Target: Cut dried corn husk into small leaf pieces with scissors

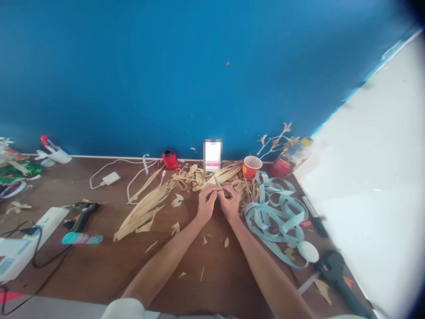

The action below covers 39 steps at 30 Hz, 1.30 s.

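Both my hands meet over the middle of the brown table (pixel 99 266). My left hand (pixel 206 201) and my right hand (pixel 229 201) are closed in a pinch on a thin pale strip of dried husk (pixel 217 182) that sticks up between the fingers. Just behind them lies a heap of dried corn husks (pixel 199 177), with longer husk leaves (pixel 142 210) trailing to the left. Small cut husk scraps (pixel 175 228) lie on the table around my forearms.
Light blue ribbon loops (pixel 275 208) lie right of my hands. A red paper cup (pixel 251 167), a red round object (pixel 170 159), a white charger with cable (pixel 110 178), a black glue gun (pixel 83 212), a power strip (pixel 20 248) and a second black tool (pixel 335 270) stand around. A blue wall rises behind.
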### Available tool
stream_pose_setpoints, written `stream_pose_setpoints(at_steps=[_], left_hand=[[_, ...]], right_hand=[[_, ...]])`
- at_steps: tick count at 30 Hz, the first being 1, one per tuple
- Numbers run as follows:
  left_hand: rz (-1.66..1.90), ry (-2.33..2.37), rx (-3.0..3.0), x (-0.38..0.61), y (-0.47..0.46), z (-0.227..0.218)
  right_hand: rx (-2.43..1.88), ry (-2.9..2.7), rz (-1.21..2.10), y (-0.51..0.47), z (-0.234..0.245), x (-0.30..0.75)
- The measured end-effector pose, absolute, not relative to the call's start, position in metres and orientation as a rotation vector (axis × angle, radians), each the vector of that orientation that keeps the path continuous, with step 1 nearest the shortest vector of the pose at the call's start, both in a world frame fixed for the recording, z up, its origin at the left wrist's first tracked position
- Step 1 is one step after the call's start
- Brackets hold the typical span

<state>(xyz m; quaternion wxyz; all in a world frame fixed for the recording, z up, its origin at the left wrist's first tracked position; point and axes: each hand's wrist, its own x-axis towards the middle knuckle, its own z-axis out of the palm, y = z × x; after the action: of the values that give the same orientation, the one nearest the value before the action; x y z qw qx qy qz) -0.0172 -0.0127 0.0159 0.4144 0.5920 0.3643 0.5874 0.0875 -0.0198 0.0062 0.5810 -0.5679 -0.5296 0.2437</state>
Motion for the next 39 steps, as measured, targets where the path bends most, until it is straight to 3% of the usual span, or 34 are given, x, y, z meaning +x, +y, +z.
stream_pose_setpoints(at_steps=[20, 39], left_hand=[[1.385, 1.053, 1.166, -0.012, -0.007, 0.005], [1.255, 1.145, 1.389, -0.012, -0.004, 0.004]], right_hand=[[-1.361, -1.203, 0.531, -0.016, 0.01, 0.088], [-1.331, -1.269, 0.607, -0.012, 0.003, 0.091]])
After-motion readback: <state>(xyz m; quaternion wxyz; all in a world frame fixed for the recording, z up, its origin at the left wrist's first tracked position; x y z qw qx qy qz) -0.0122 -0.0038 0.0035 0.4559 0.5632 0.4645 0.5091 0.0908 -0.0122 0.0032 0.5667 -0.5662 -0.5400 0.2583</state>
